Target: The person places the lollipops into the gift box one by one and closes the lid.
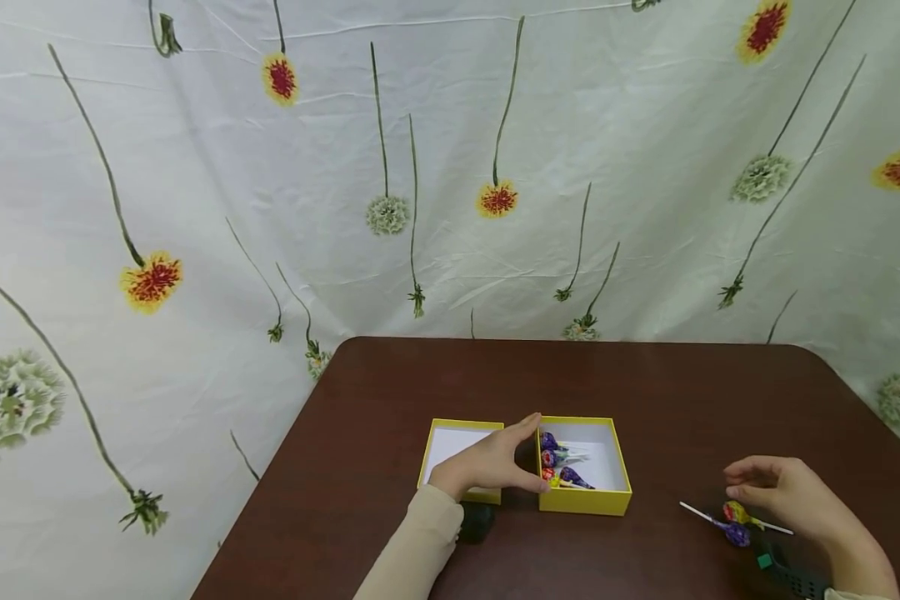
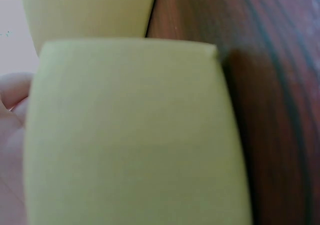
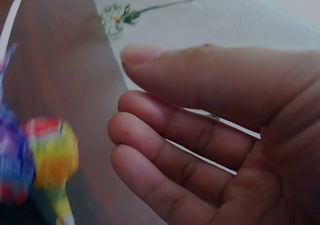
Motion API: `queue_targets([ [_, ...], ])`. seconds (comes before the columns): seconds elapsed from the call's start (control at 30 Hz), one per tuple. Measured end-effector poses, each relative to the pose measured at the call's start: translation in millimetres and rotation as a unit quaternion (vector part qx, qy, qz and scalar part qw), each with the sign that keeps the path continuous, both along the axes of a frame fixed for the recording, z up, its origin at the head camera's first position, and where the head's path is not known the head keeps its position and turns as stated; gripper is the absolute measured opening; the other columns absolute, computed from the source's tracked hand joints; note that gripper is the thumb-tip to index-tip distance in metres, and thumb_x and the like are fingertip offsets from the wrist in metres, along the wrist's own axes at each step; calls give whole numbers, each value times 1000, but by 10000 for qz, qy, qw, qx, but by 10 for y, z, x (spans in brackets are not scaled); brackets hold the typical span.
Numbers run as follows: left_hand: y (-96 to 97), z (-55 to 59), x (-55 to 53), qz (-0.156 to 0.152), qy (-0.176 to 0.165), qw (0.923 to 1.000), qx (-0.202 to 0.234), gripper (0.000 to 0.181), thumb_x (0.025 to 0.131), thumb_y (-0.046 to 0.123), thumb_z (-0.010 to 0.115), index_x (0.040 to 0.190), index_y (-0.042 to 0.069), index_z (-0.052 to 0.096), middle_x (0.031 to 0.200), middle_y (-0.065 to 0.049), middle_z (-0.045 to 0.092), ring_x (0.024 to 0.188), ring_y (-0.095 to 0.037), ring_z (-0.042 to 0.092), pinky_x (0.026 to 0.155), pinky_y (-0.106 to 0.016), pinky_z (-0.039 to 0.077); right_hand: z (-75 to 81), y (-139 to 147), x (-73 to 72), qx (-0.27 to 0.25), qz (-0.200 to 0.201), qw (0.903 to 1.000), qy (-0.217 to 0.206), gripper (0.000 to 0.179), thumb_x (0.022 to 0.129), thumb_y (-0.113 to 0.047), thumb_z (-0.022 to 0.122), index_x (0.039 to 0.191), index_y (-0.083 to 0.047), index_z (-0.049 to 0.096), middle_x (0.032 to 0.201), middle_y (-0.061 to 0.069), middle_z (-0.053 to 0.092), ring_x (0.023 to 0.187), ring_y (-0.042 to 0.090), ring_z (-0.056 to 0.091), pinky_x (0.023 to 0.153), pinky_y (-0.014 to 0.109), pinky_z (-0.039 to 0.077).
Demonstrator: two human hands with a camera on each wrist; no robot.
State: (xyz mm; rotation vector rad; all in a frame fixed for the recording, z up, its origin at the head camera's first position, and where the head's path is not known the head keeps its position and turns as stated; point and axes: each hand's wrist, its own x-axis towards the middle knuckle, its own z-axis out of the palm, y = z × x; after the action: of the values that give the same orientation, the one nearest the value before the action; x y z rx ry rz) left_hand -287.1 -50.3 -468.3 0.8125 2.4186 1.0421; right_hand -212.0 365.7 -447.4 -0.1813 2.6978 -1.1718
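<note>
At the middle of the table, my left hand (image 1: 493, 460) touches the left side of a yellow box (image 1: 587, 501), its thumb and fingers spread along that edge. Inside the white-lined box lie several wrapped lollipops (image 1: 558, 458). To the right, my right hand (image 1: 806, 493) hovers by two lollipops, with nothing between its loosely bent fingers (image 3: 145, 167). One is a purple lollipop (image 1: 737, 534), the other a red-and-yellow lollipop (image 1: 735, 512); they lie close together with white sticks showing. In the right wrist view the red-and-yellow lollipop (image 3: 54, 152) is apart from the fingertips.
A second yellow-edged, white-lined tray, perhaps the box's lid (image 1: 450, 442), lies left of the box, partly behind my left hand and forearm. The dark brown table (image 1: 570, 375) ends at a flower-printed white cloth (image 1: 450, 167) hanging behind it.
</note>
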Motion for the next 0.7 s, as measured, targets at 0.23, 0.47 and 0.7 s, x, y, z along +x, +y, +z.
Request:
queue_targets([
  [0.23,11,-2,5,5,-40,10000,-4,106,83,46,79,163,22,14,169,6,14,155,-23,20,122,-51,28,-133,216,52,-271,302,9975,-576,46,96,-19,67,123,17,59,117,28,67,85,-6,64,76,29,60],
  [0.47,15,10,20,24,-68,10000,-13,105,83,47,78,163,23,14,168,7,14,155,-23,20,122,-51,27,-259,255,51,-329,592,9967,-454,40,97,-20,66,118,14,64,114,26,68,85,-9,61,71,26,57],
  [0.7,14,14,4,-6,-143,9999,58,105,83,46,79,162,23,13,168,9,12,156,-22,16,123,-51,25,-274,175,39,-3,414,9984,-373,39,96,-23,67,117,10,67,114,22,69,84,-11,57,70,26,56],
])
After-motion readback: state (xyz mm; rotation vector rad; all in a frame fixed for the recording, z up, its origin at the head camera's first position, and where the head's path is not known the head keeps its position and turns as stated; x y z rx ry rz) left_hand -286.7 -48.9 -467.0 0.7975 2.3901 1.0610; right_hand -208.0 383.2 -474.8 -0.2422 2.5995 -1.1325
